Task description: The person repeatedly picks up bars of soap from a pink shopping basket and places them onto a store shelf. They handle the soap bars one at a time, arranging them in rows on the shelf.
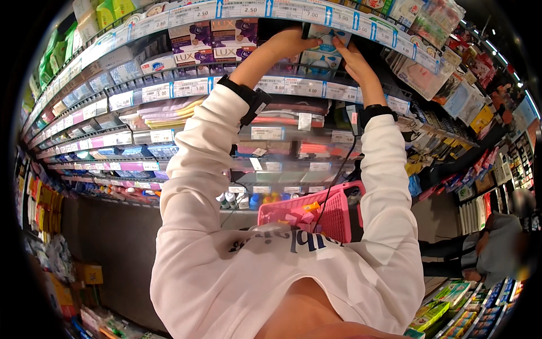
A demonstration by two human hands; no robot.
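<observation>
Both of my arms reach up to a shelf of small boxes. A light blue box point(327, 40) is between my hands, on top of a similar blue box point(318, 61). My left hand point(291, 42) grips it from the left, thumb on its front and the other fingers partly hidden in the dark gap. On its right side, my right hand point(354, 56) closes round it with fingertips on the front. Left of my hands stand stacked white-and-purple soap boxes point(192, 42). A price rail point(293, 86) with tags runs below the boxes.
Folded towels point(169, 110) fill a lower shelf. A pink shopping basket point(336, 212) with small items stands below my chest. Hanging packages point(426, 73) jut out at the right. Another person point(497, 246) is at the far right. A cable point(337, 175) hangs by my right wrist.
</observation>
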